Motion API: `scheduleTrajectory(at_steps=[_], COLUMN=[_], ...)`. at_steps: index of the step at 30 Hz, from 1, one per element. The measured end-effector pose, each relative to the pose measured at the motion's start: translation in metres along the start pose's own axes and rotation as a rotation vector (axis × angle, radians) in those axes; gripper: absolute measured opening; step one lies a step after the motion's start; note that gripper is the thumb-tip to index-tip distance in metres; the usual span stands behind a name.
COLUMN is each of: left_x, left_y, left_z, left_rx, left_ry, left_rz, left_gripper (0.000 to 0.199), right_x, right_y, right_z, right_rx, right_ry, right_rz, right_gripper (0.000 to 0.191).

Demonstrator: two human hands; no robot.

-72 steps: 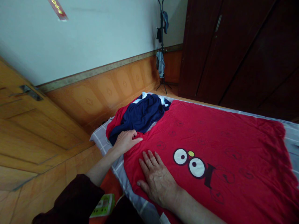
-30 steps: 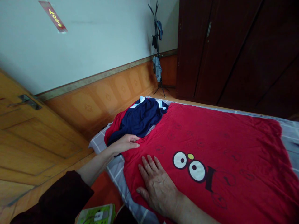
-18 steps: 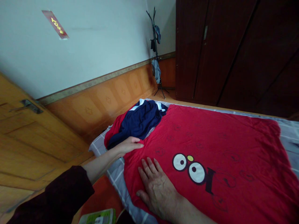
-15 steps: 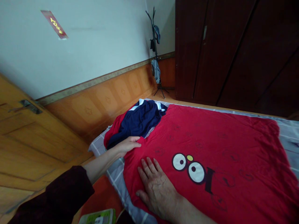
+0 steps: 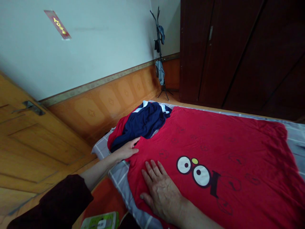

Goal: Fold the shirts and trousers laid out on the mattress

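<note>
A red T-shirt point(image 5: 228, 140) lies spread flat, printed with two large cartoon eyes, a yellow oval and a dark bar. My left hand point(image 5: 127, 150), reaching from a dark maroon sleeve, pinches the shirt's left edge between thumb and fingers. Beside it, my right hand point(image 5: 163, 192) rests palm down on the shirt, fingers stretched and slightly spread, left of the printed eyes. Just beyond my left hand is a crumpled heap of clothing, with a navy garment with white trim point(image 5: 145, 122) over a red one point(image 5: 115, 130).
The shirt lies on a bed with a grey checked sheet point(image 5: 119, 179). A green-labelled plastic box point(image 5: 101, 221) sits below the bed's near edge. On the left is a wooden door point(image 5: 30, 143). A coat rack point(image 5: 160, 51) and a dark wardrobe point(image 5: 228, 54) stand behind.
My left hand has shifted slightly left, drawing the shirt's edge with it. My right hand stays flat in place on the cloth. The view has moved slightly.
</note>
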State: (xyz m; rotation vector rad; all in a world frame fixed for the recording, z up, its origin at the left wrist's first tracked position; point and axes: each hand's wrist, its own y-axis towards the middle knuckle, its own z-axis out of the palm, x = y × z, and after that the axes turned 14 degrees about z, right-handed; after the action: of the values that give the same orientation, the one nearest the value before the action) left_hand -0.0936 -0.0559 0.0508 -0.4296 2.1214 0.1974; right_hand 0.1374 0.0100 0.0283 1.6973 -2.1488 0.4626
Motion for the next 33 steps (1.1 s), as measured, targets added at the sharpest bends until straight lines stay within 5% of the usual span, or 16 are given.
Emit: scheduleTrajectory(at_steps=[3, 5, 7, 14, 21, 27, 33], left_x=[0.001, 0.000, -0.002, -0.006, -0.007, 0.006, -0.011], left_y=[0.001, -0.002, -0.007, -0.022, -0.030, -0.036, -0.032], left_z=[-0.011, -0.017, -0.019, -0.009, -0.016, -0.026, -0.020], left_rx=[-0.035, -0.067, -0.070, 0.034, 0.028, 0.034, -0.170], left_ry=[0.417, 0.598, 0.651, 0.845, 0.806, 0.494, 0.089], left_rz=[0.034, 0.060, 0.071, 0.009, -0.070, -0.085, -0.059], left_gripper=[0.076, 0.060, 0.044, 0.038, 0.037, 0.033, 0.030], right_x=[0.000, 0.000, -0.001, -0.001, -0.002, -0.003, -0.002], right_y=[0.000, 0.001, 0.001, 0.001, 0.001, 0.002, 0.002], right_z=[-0.001, 0.000, 0.001, 0.000, 0.002, 0.004, 0.004], right_rx=[0.012, 0.014, 0.009, 0.001, -0.022, -0.031, -0.039], right_ry=[-0.006, -0.012, -0.015, -0.017, -0.016, -0.024, -0.032], right_rz=[0.000, 0.002, 0.001, -0.003, -0.011, -0.020, -0.016], right_gripper=[0.065, 0.065, 0.064, 0.065, 0.066, 0.065, 0.065])
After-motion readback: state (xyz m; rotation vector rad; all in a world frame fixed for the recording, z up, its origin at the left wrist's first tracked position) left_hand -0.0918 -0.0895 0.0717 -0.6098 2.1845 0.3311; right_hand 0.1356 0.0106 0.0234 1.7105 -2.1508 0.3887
